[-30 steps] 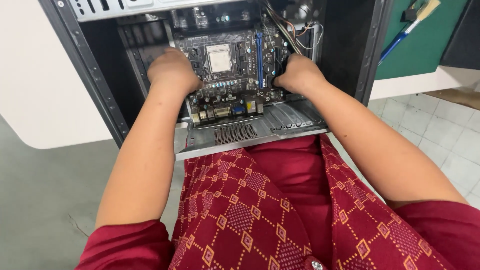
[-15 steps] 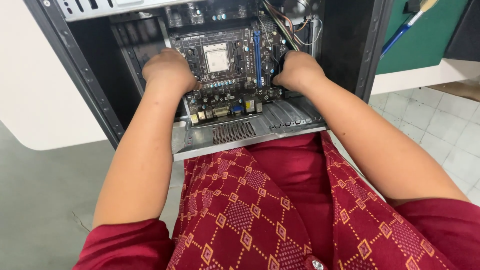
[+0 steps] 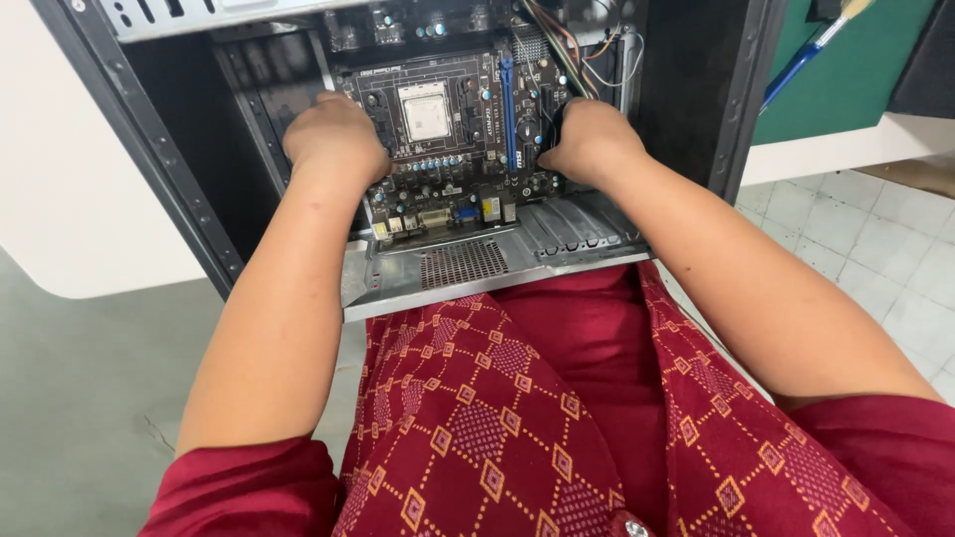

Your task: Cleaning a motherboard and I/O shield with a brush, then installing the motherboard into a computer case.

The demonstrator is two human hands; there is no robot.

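At upper centre of the frame, a dark motherboard (image 3: 453,139) sits inside an open black computer case (image 3: 696,89). The left hand (image 3: 333,139) grips the board's left edge, the right hand (image 3: 592,139) grips its right edge, both curled closed. A blue-handled brush (image 3: 811,55) lies at upper right on the green counter (image 3: 856,89)
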